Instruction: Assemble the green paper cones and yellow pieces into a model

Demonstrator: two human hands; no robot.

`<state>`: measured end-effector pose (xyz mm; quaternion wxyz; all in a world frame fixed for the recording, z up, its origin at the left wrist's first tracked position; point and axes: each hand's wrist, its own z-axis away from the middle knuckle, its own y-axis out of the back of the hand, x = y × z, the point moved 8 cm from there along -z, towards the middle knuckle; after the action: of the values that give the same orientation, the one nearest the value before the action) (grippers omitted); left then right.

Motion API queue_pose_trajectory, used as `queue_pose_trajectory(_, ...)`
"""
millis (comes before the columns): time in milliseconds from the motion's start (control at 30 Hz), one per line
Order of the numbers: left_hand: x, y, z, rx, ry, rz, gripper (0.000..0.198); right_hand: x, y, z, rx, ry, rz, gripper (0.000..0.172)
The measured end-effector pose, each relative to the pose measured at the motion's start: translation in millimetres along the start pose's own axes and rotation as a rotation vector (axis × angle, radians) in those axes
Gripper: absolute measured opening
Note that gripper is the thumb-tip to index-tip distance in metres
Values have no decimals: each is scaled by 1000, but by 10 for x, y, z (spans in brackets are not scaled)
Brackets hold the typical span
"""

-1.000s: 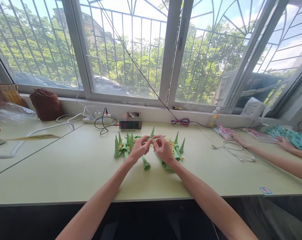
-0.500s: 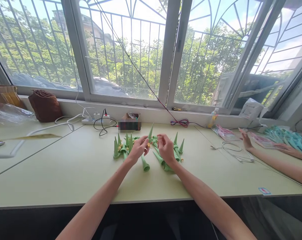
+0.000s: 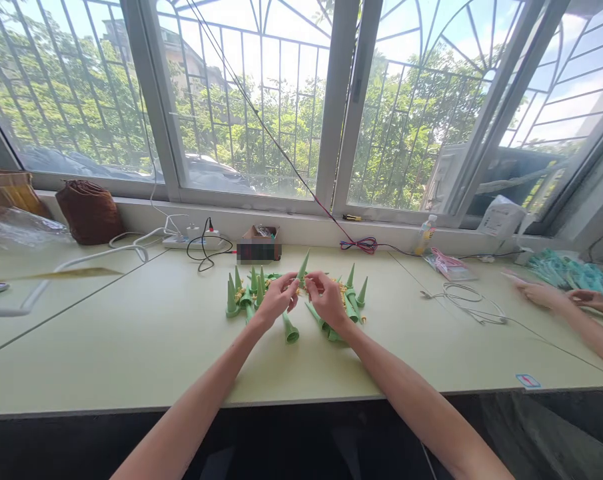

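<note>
A green plastic cone (image 3: 304, 264) points upward between my hands, its tip leaning slightly right. My left hand (image 3: 277, 300) has its fingers closed around the lower part of this cone. From the other side, my right hand (image 3: 326, 298) pinches close to the cone's base; whatever is in its fingertips is too small to make out. Several more green cones (image 3: 232, 297) stand upright at the left, and others (image 3: 362, 293) at the right. One cone (image 3: 291, 331) lies with its open end toward me. Small yellow pieces (image 3: 342, 288) lie among the cones, partly covered by my right hand.
Behind the cones sit a small box (image 3: 276, 235) and a power strip (image 3: 177, 241). A coiled white cable (image 3: 461, 297) and a bottle (image 3: 425, 237) are to the right. At far right a co-worker's hand (image 3: 538, 293) reaches over the table. A brown bag (image 3: 90, 212) stands at left.
My right hand has moved slightly left, bringing its fingertips to the cone's base. The cone tilts a little more right. The co-worker's nearer hand has shifted right and holds a pinkish packet.
</note>
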<state>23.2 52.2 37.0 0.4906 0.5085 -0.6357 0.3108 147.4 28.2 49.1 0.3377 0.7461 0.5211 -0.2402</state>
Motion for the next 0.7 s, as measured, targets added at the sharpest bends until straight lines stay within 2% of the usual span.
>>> queue_pose_trajectory(333, 30, 27, 9, 48, -50, -164, 38, 18, -13, -13, -29, -10, 33, 25)
queue_pose_trajectory(700, 22, 55, 5, 73, -72, -214, 41, 33, -12, -22, -28, -9, -7, 18)
